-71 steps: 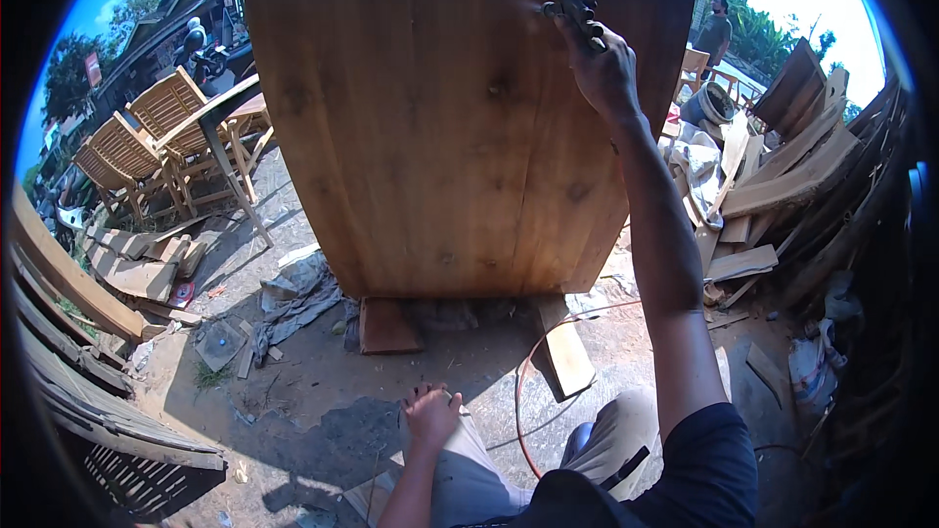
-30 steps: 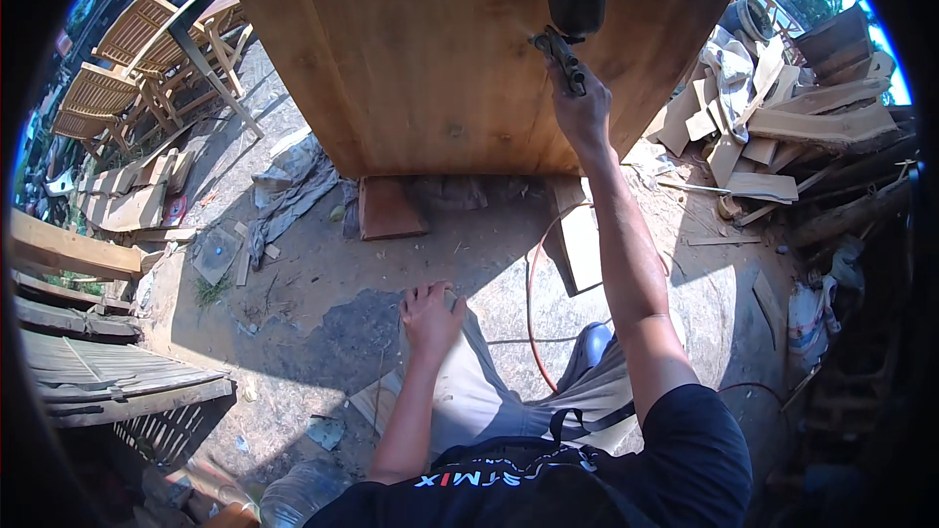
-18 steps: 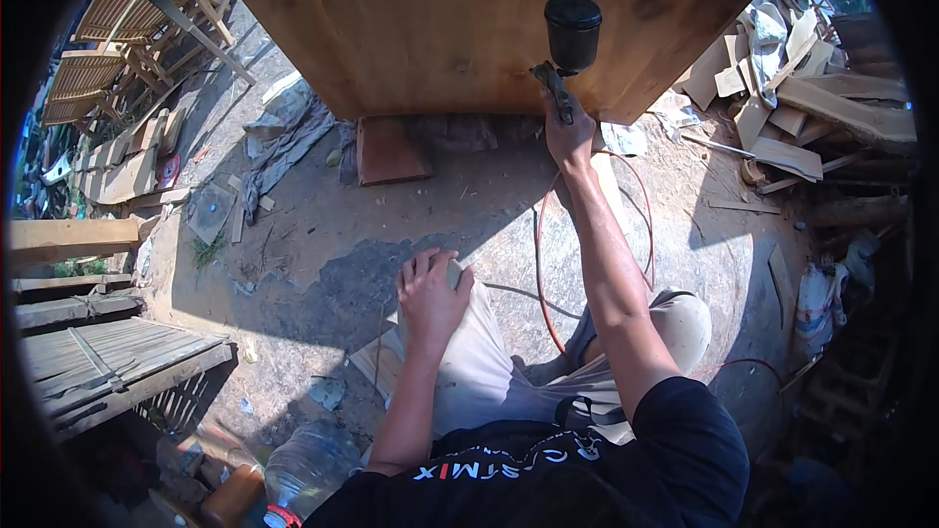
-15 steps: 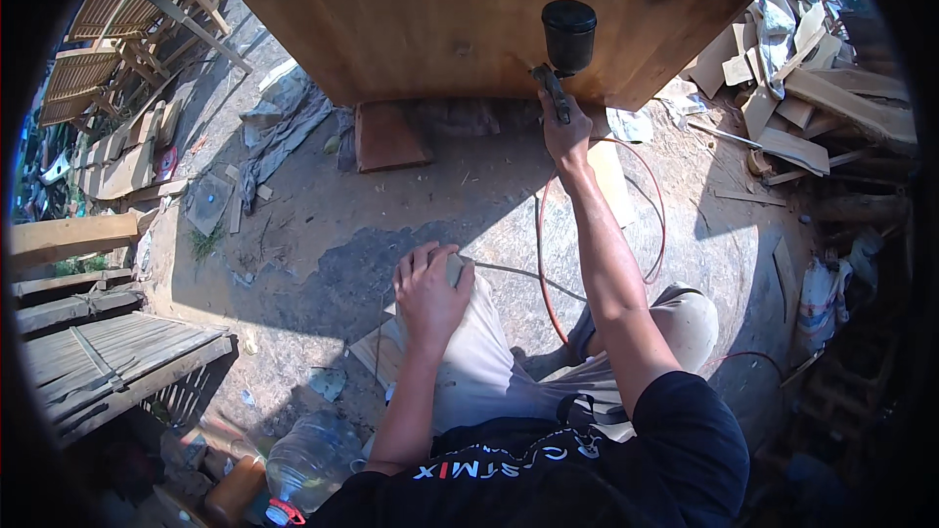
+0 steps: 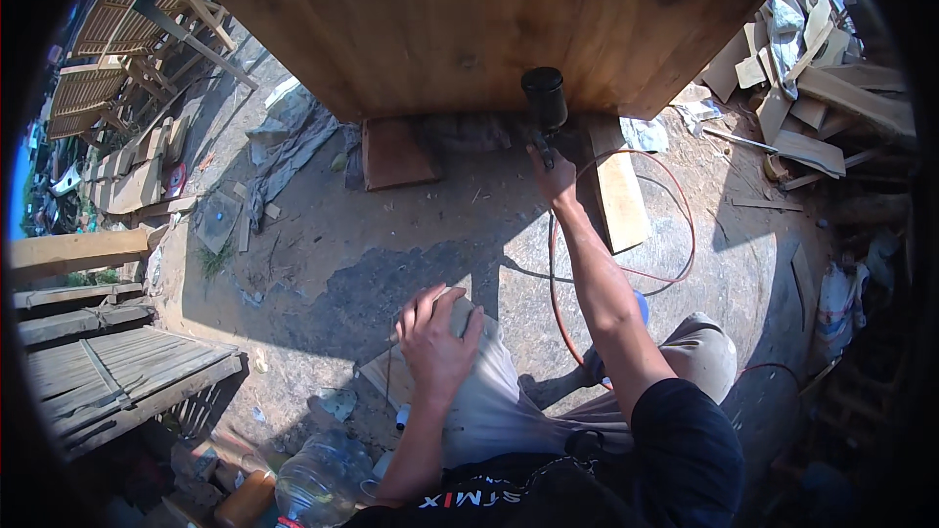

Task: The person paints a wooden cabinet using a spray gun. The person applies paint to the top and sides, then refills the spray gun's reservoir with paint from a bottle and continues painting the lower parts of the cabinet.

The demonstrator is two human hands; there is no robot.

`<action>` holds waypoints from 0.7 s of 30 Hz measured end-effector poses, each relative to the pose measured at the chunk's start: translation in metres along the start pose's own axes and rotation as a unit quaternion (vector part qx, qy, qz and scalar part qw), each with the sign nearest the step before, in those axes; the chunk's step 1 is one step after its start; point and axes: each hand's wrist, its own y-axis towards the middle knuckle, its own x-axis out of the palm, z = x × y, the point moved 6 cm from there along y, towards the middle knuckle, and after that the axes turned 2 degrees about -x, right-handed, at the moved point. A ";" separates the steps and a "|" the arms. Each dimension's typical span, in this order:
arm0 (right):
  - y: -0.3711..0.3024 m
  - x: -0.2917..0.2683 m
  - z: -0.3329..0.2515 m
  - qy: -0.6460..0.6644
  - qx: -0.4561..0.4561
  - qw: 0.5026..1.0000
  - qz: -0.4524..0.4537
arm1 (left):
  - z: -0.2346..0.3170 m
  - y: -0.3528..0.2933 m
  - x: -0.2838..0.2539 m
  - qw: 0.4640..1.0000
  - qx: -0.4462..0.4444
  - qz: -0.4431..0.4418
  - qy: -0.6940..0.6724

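My right hand is wrapped around the handle of a spray gun topped by a black paint cup. The gun is held close to the lower edge of a large brown wooden panel. A reddish hose loops over the ground near my right forearm. My left hand rests on my bent left knee, its fingers spread and holding nothing.
Wooden blocks and a plank lie by the panel's base. Scrap wood is heaped at right. Slatted chairs stand far left, above a wooden bench. A clear plastic bottle lies near my left elbow.
My right hand has brought the spray gun lower and slightly left, nearer the panel's bottom edge. The view has shifted a little. My left hand stays on the knee.
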 end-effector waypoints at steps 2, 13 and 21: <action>-0.004 -0.002 -0.011 0.002 0.002 1.000 -0.027 | -0.002 -0.001 0.000 1.000 -0.010 -0.004 0.001; 0.015 -0.136 -0.189 0.037 -0.149 0.985 0.082 | -0.001 0.010 0.009 1.000 0.014 0.005 0.013; 0.027 -0.237 -0.313 0.058 -0.252 0.953 0.155 | -0.009 0.014 0.015 1.000 0.007 0.008 0.013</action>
